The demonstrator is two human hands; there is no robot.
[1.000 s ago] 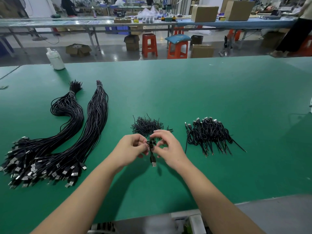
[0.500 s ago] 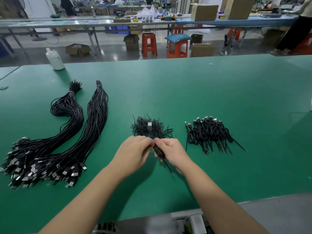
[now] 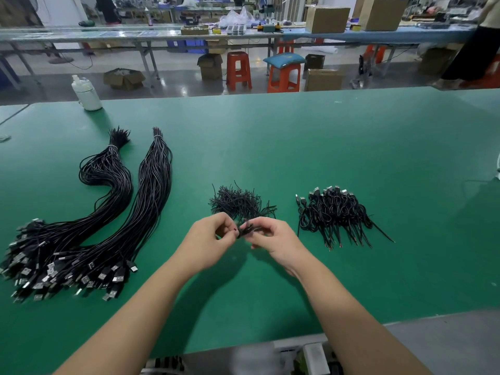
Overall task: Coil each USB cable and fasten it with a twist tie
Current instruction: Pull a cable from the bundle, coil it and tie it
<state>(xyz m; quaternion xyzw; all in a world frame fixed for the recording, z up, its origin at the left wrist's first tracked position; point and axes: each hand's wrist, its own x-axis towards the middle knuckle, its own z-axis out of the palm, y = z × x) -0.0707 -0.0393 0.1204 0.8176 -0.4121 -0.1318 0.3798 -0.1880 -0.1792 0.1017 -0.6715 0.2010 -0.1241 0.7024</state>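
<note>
A small coiled black USB cable (image 3: 244, 230) hangs between my two hands just above the green table (image 3: 324, 147). My left hand (image 3: 209, 240) pinches its left end with curled fingers. My right hand (image 3: 273, 238) pinches the right end, thumb and fingers closed round it. Whether a twist tie is on it I cannot tell. Right behind my hands lies a heap of black twist ties (image 3: 238, 203). A pile of coiled, tied cables (image 3: 335, 212) sits to the right. Two long bundles of straight USB cables (image 3: 108, 212) lie at the left.
A white plastic bottle (image 3: 88, 94) stands at the table's far left edge. Beyond the table are orange stools (image 3: 238, 69), cardboard boxes and another long workbench. The table's near edge runs just under my forearms.
The coiled cable turned from hanging downward to lying level between my fingers. Both hands shifted slightly as they worked it. The piles have not moved.
</note>
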